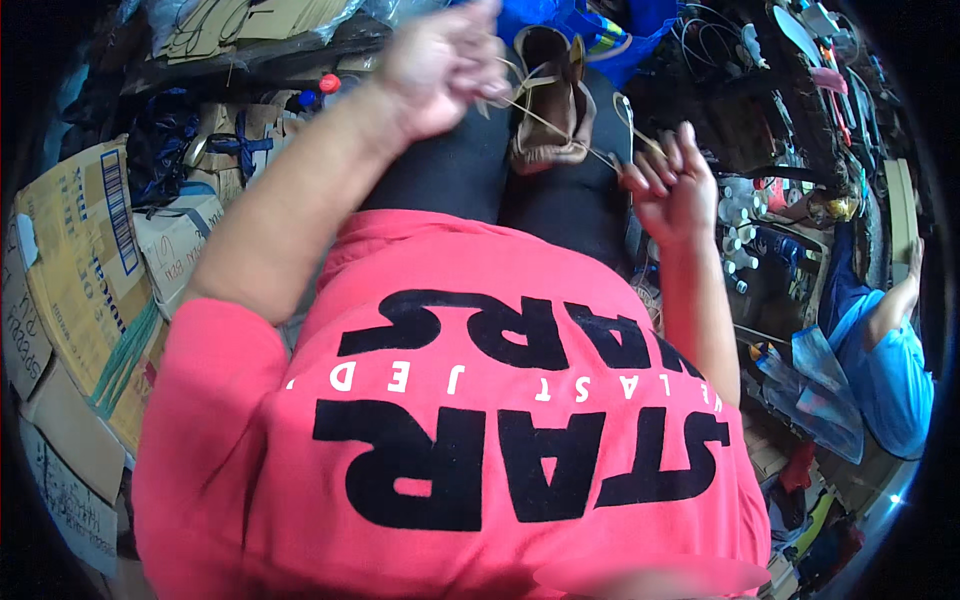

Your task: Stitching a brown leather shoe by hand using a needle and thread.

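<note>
A brown leather shoe (553, 110) lies across my dark-trousered thighs, its opening facing up and its toe end toward me. Thin pale cord (540, 120) crosses over it and runs out to both sides. My left hand (445, 65), raised on the left of the shoe, is closed around one end and slightly blurred. On the right, my right hand (672, 185) has its fingers curled in a pinch on the other end, apart from the leather. A loose tan loop (635, 125) stands between the shoe and my right hand.
Cardboard boxes (75, 260) crowd the left side, with green string on one. Flat tan pieces (215, 30) lie at the far left. Several small bottles (738, 225) stand to the right. Another person in a blue shirt (890, 365) is at the right edge.
</note>
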`<state>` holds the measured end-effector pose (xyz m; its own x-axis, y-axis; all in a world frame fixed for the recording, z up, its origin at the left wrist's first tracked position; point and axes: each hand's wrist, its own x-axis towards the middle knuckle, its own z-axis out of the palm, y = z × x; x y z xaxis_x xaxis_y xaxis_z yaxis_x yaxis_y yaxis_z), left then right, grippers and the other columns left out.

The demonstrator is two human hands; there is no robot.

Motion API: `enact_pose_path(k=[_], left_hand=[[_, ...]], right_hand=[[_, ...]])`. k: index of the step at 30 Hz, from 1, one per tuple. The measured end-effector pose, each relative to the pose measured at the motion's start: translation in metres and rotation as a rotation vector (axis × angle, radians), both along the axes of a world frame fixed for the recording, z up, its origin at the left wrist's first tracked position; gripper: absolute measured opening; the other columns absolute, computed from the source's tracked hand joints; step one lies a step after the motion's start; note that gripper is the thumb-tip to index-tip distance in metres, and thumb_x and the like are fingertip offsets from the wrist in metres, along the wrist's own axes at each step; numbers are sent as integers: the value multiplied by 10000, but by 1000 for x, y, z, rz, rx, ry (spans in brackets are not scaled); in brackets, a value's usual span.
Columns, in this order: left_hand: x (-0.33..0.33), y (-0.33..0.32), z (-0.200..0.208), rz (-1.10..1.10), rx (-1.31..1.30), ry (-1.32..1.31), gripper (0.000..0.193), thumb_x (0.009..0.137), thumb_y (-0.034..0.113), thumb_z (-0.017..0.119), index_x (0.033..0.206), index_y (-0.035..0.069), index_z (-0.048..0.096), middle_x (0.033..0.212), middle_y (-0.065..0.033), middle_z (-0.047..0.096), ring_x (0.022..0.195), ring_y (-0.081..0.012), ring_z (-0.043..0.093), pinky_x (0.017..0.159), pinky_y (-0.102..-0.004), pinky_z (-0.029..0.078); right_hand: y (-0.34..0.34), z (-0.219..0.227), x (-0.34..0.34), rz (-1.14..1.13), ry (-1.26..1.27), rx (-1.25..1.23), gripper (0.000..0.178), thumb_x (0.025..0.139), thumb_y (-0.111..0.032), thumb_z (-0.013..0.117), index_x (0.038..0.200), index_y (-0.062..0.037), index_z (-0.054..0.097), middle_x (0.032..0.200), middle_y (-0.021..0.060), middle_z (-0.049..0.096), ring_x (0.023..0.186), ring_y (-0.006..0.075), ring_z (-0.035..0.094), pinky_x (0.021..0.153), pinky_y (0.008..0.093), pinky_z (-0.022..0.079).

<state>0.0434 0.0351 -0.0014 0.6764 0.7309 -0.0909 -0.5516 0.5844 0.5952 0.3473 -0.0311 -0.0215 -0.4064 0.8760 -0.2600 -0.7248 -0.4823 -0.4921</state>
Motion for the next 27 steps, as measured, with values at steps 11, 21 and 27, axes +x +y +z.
enact_pose_path(k=[11, 21, 27], left_hand=[[-85, 19, -14, 321, 564, 1174, 351, 984, 313, 467, 996, 20, 659, 815, -46, 651, 685, -112, 606, 671, -233, 491], [76, -1, -22, 88, 1315, 1072, 266, 754, 291, 720, 927, 100, 652, 1046, -98, 577, 981, -267, 590, 864, -356, 472], [82, 1, -35, 32, 1195, 980, 273, 704, 234, 763, 894, 94, 627, 1093, -85, 504, 1007, -247, 555, 890, -340, 457]], right_hand=[[-25, -3, 94, -105, -1236, -47, 433, 900, -146, 598, 1313, -83, 481, 1045, 46, 593, 837, 122, 611, 751, 241, 484], [20, 48, -26, 523, -1639, 907, 248, 883, -249, 636, 884, 0, 633, 756, 124, 585, 728, 117, 551, 633, 292, 439], [8, 46, -24, 684, -1528, 713, 229, 895, -124, 583, 748, 31, 500, 623, 51, 438, 607, 118, 392, 541, 322, 342]])
